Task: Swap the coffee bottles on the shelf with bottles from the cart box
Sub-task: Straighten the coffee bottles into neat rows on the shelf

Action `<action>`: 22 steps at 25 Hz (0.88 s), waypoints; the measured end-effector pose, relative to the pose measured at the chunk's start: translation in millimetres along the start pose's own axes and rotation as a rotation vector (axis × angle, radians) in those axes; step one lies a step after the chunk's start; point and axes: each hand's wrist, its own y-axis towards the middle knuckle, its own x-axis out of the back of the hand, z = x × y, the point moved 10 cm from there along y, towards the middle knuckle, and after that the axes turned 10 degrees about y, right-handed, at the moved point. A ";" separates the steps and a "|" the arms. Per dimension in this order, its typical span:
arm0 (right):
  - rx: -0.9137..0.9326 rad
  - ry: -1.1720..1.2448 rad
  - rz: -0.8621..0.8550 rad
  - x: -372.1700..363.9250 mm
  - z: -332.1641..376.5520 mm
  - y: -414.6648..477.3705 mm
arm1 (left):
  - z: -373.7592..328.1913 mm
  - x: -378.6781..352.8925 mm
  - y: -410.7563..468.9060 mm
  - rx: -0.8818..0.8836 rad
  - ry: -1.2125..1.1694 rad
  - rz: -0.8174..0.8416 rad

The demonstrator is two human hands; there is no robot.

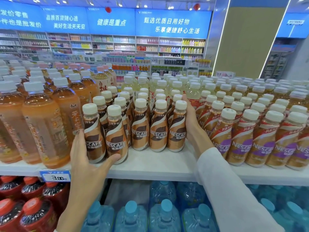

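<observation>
Partly masked by front coffee bottles (pixel 115 136): fingertips of left grip (pixel 84 156); thumb of right grip (pixel 190 119). Cropped at left edge: tea bottles (pixel 10 128). Cropped at bottom edge: water jugs (pixel 133 216), red-cap bottles (pixel 33 213). Too small to identify: far-wall goods (pixel 117 44).

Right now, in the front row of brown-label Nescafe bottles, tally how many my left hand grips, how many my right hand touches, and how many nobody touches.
Brown-label Nescafe bottles gripped by the left hand: 2
Touched on the side by the right hand: 1
Untouched: 2
Total: 5
</observation>
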 end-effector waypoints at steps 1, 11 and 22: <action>-0.001 0.021 0.000 0.0 -0.5 1.7 | -0.6 0.4 0.0 -0.002 -0.003 0.003; 0.203 -0.436 0.020 31.3 -27.0 -79.7 | -2.3 4.5 -4.2 0.000 -0.006 0.015; 0.281 -0.623 -0.085 47.3 -23.7 -72.7 | -1.0 6.1 -6.2 -0.024 0.013 -0.010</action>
